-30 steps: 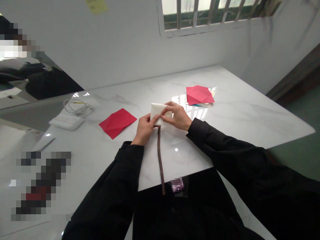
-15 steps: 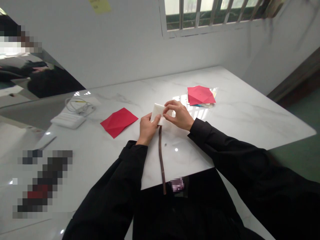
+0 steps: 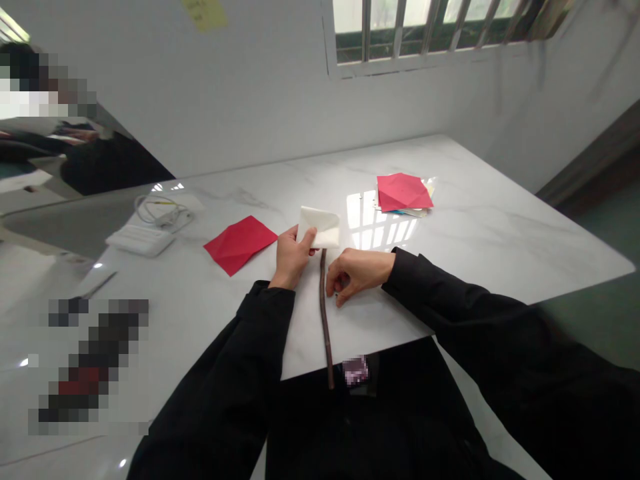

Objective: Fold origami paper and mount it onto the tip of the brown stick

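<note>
My left hand grips a folded piece of white paper, thumb pressed on its front and fingers behind. Below the paper a thin dark brown stick runs down the table and past its front edge; its upper end meets the paper's lower edge. My right hand is low over the table, just right of the stick. Its fingers are curled, with thumb and forefinger a little apart around a small dark bit, too small to name.
A creased red paper lies left of my hands. At the back right, another red paper tops a stack of papers. A white box with a cable is at the left. A barred window is in the wall ahead.
My right hand has left the white paper and come down to the table beside the stick, by the small dark bit. The left hand still holds the paper, now turned a little.
</note>
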The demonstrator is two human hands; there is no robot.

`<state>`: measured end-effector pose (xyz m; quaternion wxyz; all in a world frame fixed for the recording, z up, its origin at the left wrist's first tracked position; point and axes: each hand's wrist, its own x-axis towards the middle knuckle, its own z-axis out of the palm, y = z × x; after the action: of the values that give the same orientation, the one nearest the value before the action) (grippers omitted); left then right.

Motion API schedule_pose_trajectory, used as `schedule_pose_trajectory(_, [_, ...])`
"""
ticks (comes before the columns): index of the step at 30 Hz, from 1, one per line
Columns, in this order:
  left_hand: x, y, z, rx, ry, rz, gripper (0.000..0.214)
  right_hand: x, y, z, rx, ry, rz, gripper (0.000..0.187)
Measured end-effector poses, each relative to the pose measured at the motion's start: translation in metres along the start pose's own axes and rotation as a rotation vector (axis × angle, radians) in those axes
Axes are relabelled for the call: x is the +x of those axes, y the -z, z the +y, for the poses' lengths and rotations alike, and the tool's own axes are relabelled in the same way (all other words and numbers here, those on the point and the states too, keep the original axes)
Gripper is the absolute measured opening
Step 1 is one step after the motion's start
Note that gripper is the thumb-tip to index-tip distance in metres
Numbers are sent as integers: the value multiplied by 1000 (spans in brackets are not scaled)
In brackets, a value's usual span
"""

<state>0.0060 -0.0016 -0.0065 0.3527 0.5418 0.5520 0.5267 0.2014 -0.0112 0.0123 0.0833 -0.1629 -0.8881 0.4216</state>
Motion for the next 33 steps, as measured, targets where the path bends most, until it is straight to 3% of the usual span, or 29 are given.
schedule_pose_trajectory(5, [0,-1,0,-36,50,-8,32,1,2,-1,-2,-60,9,5])
schedule_pose_trajectory(11, [-1,-2,2,-43,45,-1,33,-2,10,4,112,-16,91,9])
schedule_pose_trajectory(13, [-1,-2,2,-68,49,4,34,-3,15,7,214,12,216,20])
schedule_pose_trajectory(18, [-1,0,4,-82,73,-9,39,-7,34,17,404,-25,698,44])
schedule_pose_trajectory(23, [-4,1,9,-90,86,-68,42,-13,49,32,341,-48,1030,43])
schedule_pose_trajectory(25, [-6,1,12,-89,86,-122,42,-12,48,38,351,-56,1032,42])
schedule_pose_trajectory(29, [-10,2,17,-68,87,-173,42,-6,38,44,441,-123,872,42])
schedule_pose_trajectory(33, [-11,2,18,-89,110,-175,47,-2,29,43,370,-214,774,40])
